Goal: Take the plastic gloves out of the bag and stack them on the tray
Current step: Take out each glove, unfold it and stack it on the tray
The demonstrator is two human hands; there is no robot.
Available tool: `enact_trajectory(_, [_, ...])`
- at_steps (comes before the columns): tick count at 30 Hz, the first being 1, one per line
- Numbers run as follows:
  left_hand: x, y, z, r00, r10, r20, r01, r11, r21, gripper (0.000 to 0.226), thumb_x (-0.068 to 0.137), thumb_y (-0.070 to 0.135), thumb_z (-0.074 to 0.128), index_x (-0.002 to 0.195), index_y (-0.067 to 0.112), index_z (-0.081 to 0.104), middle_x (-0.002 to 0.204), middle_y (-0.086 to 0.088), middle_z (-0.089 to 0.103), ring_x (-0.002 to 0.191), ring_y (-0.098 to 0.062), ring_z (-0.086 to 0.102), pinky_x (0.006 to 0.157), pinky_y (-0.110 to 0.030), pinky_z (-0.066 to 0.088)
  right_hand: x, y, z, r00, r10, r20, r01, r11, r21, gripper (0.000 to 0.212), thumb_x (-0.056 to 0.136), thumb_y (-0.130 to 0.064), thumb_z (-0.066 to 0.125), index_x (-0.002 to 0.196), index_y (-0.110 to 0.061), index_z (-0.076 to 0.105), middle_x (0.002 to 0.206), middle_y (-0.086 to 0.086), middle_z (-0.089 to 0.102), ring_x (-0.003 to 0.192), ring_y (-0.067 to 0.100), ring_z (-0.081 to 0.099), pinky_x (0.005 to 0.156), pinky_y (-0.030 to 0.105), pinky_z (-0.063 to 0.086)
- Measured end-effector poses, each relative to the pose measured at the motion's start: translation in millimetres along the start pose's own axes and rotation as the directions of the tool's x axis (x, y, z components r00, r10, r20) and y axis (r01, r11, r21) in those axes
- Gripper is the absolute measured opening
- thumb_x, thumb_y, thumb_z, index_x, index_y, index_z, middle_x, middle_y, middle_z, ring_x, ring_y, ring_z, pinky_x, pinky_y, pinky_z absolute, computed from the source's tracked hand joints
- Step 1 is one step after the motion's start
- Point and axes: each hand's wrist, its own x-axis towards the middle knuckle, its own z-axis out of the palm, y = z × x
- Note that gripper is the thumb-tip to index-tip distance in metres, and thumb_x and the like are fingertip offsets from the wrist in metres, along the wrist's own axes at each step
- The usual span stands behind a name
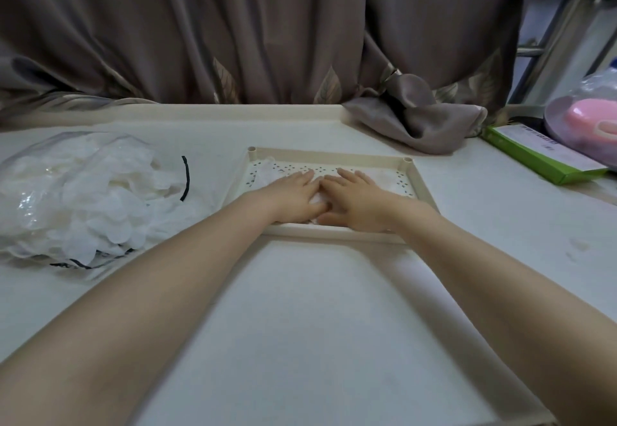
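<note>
- The plastic gloves (pixel 267 171) lie flat in the tray (pixel 422 185), long axis running left-right across it (outline faint).
- Left hand (pixel 297 196) and right hand (pixel 354 200) press them, palms down, fingers straight, pointing away, thumbs nearly meeting.
- The bag (pixel 76 198) lies left, bulging with gloves.

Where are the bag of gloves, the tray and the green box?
bag of plastic gloves (pixel 83 198), head view, on the white gloves heaped inside the clear bag.
tray (pixel 334 155), head view, on its far rim.
green box (pixel 547 155), head view, on its white label, top face.
</note>
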Motion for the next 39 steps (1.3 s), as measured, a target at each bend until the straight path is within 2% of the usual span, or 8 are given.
enact_trajectory(6, [-13, -13, -6, 0.947, -0.303, 0.107, 0.307, 0.952, -0.018, 0.107, 0.073, 0.084, 0.034, 0.151, 0.02, -0.004, 0.158, -0.007, -0.008, 0.146, -0.023, -0.005, 0.117, -0.038, 0.001, -4, 39, 2, 0.903, 0.38, 0.198, -0.372, 0.925, -0.078, 0.109, 0.072, -0.084, 0.035, 0.151, -0.019, -0.002, 0.159, 0.003, -0.009, 0.146, 0.019, -0.01, 0.116, 0.049, -0.008])
enact_trajectory(9, [-22, -13, -11, 0.974, -0.226, 0.007, 0.222, 0.952, -0.212, 0.084, 0.09, 0.065, 0.029, 0.15, 0.012, 0.003, 0.158, -0.007, -0.003, 0.146, -0.02, -0.003, 0.116, -0.034, 0.001, -8, 28, -5, 0.902, 0.42, 0.094, -0.419, 0.907, -0.033, 0.106, 0.074, -0.083, 0.031, 0.151, -0.016, 0.006, 0.159, 0.006, -0.009, 0.146, 0.019, -0.012, 0.115, 0.05, -0.009])
enact_trajectory(14, [-59, -38, -21, 0.883, -0.053, -0.466, -0.054, 0.975, -0.213, 0.036, 0.099, 0.026, 0.038, 0.13, 0.012, 0.052, 0.138, -0.007, 0.048, 0.131, -0.024, 0.036, 0.109, -0.032, 0.025, -4, -27, -25, 0.989, 0.084, -0.118, -0.052, 0.966, 0.254, 0.071, 0.086, -0.058, 0.051, 0.143, -0.02, 0.035, 0.153, 0.0, 0.026, 0.142, 0.017, 0.02, 0.115, 0.035, 0.019])
enact_trajectory(18, [-90, -56, -17, 0.915, -0.155, -0.373, 0.1, 0.982, -0.163, 0.027, 0.093, 0.021, 0.043, 0.104, 0.012, 0.066, 0.109, -0.006, 0.062, 0.104, -0.026, 0.055, 0.09, -0.041, 0.045, 9, -64, -13, 0.985, -0.165, -0.039, 0.168, 0.982, 0.082, 0.029, 0.085, -0.028, 0.066, 0.111, -0.017, 0.065, 0.128, 0.003, 0.054, 0.118, 0.02, 0.048, 0.097, 0.027, 0.036])
enact_trajectory(24, [-142, -55, -15, 0.848, -0.151, -0.509, -0.153, 0.849, -0.507, 0.02, 0.092, 0.013, 0.051, 0.1, 0.01, 0.07, 0.105, -0.001, 0.065, 0.094, -0.014, 0.058, 0.082, -0.015, 0.041, 17, -78, -13, 0.991, -0.136, -0.006, 0.136, 0.99, -0.047, 0.022, 0.087, -0.014, 0.058, 0.106, -0.021, 0.066, 0.124, 0.0, 0.052, 0.111, 0.024, 0.052, 0.096, 0.04, 0.041])
enact_trajectory(30, [-173, -99, -22, 0.627, -0.134, -0.768, -0.128, 0.954, -0.271, 0.035, 0.081, -0.009, 0.044, 0.094, 0.008, 0.072, 0.118, -0.011, 0.061, 0.12, -0.03, 0.048, 0.104, -0.016, 0.024, 11, -105, -24, 0.999, 0.029, -0.014, -0.031, 0.965, -0.261, 0.032, 0.09, -0.016, 0.052, 0.114, -0.035, 0.061, 0.152, -0.006, 0.028, 0.132, 0.023, 0.036, 0.101, 0.038, 0.028])
enact_trajectory(34, [-180, -127, -18, 0.597, -0.386, -0.703, 0.214, 0.921, -0.324, 0.038, 0.086, -0.003, 0.049, 0.095, 0.025, 0.072, 0.149, 0.001, 0.033, 0.144, -0.027, 0.004, 0.114, -0.034, -0.003, 21, -163, -26, 0.89, -0.081, -0.448, 0.093, 0.996, 0.005, 0.025, 0.091, -0.014, 0.05, 0.11, -0.02, 0.065, 0.128, 0.002, 0.054, 0.112, 0.024, 0.052, 0.091, 0.037, 0.045])
enact_trajectory(39, [-178, -131, -12, 0.702, -0.494, -0.513, 0.292, 0.857, -0.425, 0.032, 0.089, 0.015, 0.055, 0.114, 0.034, 0.063, 0.153, 0.007, 0.025, 0.144, -0.022, 0.0, 0.115, -0.035, -0.001, 55, -203, -1, 0.99, 0.048, -0.134, -0.039, 0.997, 0.067, 0.039, 0.079, 0.008, 0.033, 0.088, -0.013, 0.065, 0.09, 0.008, 0.059, 0.082, 0.028, 0.056, 0.063, 0.029, 0.046])
